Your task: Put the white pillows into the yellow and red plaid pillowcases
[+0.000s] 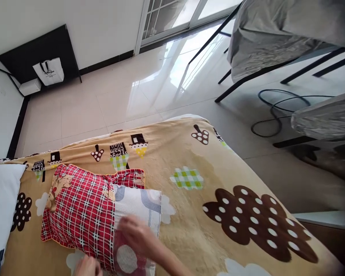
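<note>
A pillow lies on a bed, partly inside a red plaid pillowcase, with its white checked end sticking out to the right. My right hand rests on the pillow at the mouth of the pillowcase; it is blurred by motion and its fingers look spread. My left hand sits at the bottom edge of the picture, against the near edge of the pillowcase, with only its top showing.
The bed wears a tan blanket printed with trees and houses. A white pillow lies at the far left. Glossy tiles, a black cable, draped black-framed furniture and a white bag in the corner surround it.
</note>
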`<state>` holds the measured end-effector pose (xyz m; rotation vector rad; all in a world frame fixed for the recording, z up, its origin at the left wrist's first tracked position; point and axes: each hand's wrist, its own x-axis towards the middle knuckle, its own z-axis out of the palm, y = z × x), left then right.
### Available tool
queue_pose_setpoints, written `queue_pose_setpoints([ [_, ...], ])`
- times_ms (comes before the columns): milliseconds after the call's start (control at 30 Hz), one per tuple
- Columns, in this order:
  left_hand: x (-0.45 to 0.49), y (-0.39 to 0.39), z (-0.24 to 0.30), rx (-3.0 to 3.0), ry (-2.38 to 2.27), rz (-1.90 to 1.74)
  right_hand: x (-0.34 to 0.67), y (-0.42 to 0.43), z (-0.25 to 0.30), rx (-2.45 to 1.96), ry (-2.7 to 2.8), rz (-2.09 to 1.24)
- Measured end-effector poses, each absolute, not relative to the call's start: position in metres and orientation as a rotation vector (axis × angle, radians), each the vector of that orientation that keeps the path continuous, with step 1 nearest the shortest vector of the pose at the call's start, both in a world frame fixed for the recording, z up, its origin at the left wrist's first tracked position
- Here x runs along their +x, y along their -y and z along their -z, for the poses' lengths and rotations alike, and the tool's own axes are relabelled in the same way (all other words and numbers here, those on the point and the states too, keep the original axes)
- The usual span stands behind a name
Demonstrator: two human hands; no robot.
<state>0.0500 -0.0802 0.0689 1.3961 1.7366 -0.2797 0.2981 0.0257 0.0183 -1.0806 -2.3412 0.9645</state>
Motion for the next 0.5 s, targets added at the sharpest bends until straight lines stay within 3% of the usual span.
queue_pose_setpoints([
  [100,0.077,0.016,-0.097,1.67,-1.866,-0.046,0.325,-0.073,-0.007,-1.573,2.197,-0.69],
  [200,0.107,-0.044,-0.093,1.918,-2.04,-0.139,0.321,-0.109,0.004,-1.729,2.246,-0.877],
  [367,0.116,-0.089,-0.052,2.07,-2.079,0.057,0.292,-0.123,0.008,-1.721,2.2,-1.109],
  [500,0.12,-0.1,-0.053,1.955,-1.876,-0.303,0.261,-0.118,0.009,-1.539,2.155,-1.049],
])
